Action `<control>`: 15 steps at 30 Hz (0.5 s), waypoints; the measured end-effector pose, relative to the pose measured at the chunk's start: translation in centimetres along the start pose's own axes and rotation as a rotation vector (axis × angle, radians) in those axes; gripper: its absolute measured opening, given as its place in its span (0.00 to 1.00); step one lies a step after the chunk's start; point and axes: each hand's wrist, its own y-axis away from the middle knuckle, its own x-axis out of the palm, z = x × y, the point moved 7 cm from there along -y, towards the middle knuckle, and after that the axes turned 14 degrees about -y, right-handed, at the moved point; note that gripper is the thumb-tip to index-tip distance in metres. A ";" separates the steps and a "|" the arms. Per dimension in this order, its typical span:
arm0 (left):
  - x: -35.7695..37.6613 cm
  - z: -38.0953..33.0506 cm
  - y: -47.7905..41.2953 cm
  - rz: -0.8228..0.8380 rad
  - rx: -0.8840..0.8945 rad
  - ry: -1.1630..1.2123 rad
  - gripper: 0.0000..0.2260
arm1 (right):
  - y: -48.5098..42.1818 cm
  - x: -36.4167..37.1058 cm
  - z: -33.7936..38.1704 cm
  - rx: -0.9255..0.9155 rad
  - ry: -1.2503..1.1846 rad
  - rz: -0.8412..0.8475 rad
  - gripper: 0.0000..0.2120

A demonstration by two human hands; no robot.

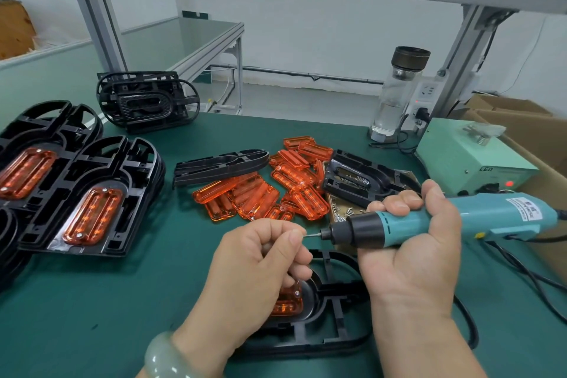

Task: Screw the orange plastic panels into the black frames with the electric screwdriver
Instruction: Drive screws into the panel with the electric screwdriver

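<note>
Black frame (337, 337) with an orange panel (288, 304) in it sits on the green desk (107, 316) under both hands; a shallow brown tray (330, 198) behind holds loose screws (345, 213). Right hand (411, 255) fingers are wrapped round the teal electric screwdriver (497, 218), lying roughly level, bit aimed left. Left hand (254, 261) fingers pinch something tiny at the bit tip, too small to tell.

A: Bright, even light from above; only soft shadows on the dark green bench mat (122, 301).
B: Sharp in the middle. Glints on the translucent orange plastic panels (257, 198); the far grey aluminium posts (98, 18) bend near the edges.
</note>
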 end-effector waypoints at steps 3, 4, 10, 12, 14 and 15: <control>0.0 0.3 -0.1 0.013 -0.034 0.034 0.08 | 0.0 -0.1 -0.1 0.000 0.002 0.007 0.03; 0.0 0.5 -0.1 0.013 -0.047 0.043 0.07 | 0.0 -0.1 -0.1 0.000 0.005 0.011 0.03; 0.1 0.8 -0.1 0.031 -0.062 0.060 0.08 | 0.0 0.0 -0.1 -0.001 0.007 0.031 0.04; 0.0 0.6 -0.1 0.037 -0.049 0.064 0.09 | 0.0 0.0 -0.2 -0.002 0.009 0.036 0.04; -0.1 0.5 -0.1 0.036 -0.039 0.067 0.09 | 0.1 0.1 -0.2 -0.003 0.018 0.043 0.03; -0.1 0.5 -0.1 0.037 -0.036 0.064 0.10 | 0.1 0.1 -0.3 -0.002 0.022 0.049 0.03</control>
